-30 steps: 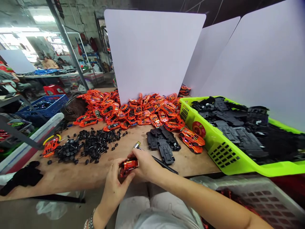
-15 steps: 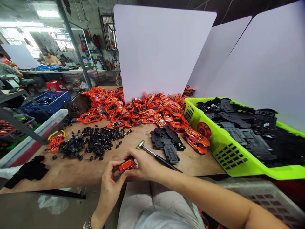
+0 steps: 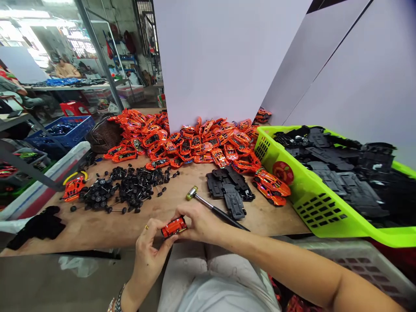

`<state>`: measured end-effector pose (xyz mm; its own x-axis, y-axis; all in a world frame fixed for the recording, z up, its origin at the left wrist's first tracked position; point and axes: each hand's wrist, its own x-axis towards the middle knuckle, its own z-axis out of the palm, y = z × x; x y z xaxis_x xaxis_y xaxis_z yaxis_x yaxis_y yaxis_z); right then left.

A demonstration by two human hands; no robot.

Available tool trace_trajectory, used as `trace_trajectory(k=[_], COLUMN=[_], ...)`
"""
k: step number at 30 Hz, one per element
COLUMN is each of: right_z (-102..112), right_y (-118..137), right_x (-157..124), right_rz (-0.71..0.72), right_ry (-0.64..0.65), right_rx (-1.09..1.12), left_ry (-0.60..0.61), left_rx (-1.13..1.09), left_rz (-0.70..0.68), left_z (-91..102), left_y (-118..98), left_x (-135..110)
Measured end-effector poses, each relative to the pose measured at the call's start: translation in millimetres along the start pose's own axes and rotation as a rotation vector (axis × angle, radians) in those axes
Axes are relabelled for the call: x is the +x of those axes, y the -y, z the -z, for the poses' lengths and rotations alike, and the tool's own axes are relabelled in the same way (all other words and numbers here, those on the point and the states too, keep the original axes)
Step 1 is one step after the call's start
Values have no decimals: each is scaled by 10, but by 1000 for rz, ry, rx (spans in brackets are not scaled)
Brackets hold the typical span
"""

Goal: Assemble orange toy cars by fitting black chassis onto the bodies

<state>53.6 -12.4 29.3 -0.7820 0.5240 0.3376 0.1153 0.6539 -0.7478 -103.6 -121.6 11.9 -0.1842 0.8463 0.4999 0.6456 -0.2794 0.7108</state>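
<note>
Between my two hands, just above the table's front edge, is an orange-red toy car (image 3: 173,228). My left hand (image 3: 151,247) grips its left end, thumb below and fingers above. At the other end, my right hand (image 3: 195,221) closes its fingers and thumb on the car. Just beyond my right hand lies a small hammer (image 3: 211,206) with a yellowish head and black handle. Black toy car bases (image 3: 227,190) lie stacked behind the hammer. Black wheel axles (image 3: 133,186) are heaped to the left.
Many orange car bodies (image 3: 195,145) are piled along the back against a white partition (image 3: 214,60). A lime-green basket (image 3: 320,212) with black bases stands at the right. Black cloth (image 3: 40,229) lies at the left edge. Another person (image 3: 66,69) sits at a far table.
The view has tipped down slightly. Both hands still hold the toy car, which is turned a little, with more of its side showing.
</note>
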Motion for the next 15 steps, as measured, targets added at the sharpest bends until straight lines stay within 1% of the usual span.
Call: trace_trajectory(k=[3,5,6,8,10,11,13,15], right_z=[-149,-233,-258,-278,-278,-279,-284,-260], right_y=[-38,-98,-134,-205,-258,-276,-300,-316], right_x=[-60,-130,-164,-218,-240,-241,-239,-262], right_rz=[-16,-46,-60,-57,-21,-7,-29,-68], right_ry=[-80,-82,-72,-57,-50,-45,-37,-22], right_rx=[97,161,149,3,-234,-339,-465,-463], left_ry=[31,43,64,165,279,298,255,222], left_rx=[-112,-203,-236,-279,-296,-277,-174,-48], left_rz=[97,167,197,239,253,254,243,206], left_z=[57,114,138,150,85,23,-136,-286], left_y=[128,212,244,277,282,282,290,318], left_x=[-53,-115,-148,-194,-199,-183,-129,-71])
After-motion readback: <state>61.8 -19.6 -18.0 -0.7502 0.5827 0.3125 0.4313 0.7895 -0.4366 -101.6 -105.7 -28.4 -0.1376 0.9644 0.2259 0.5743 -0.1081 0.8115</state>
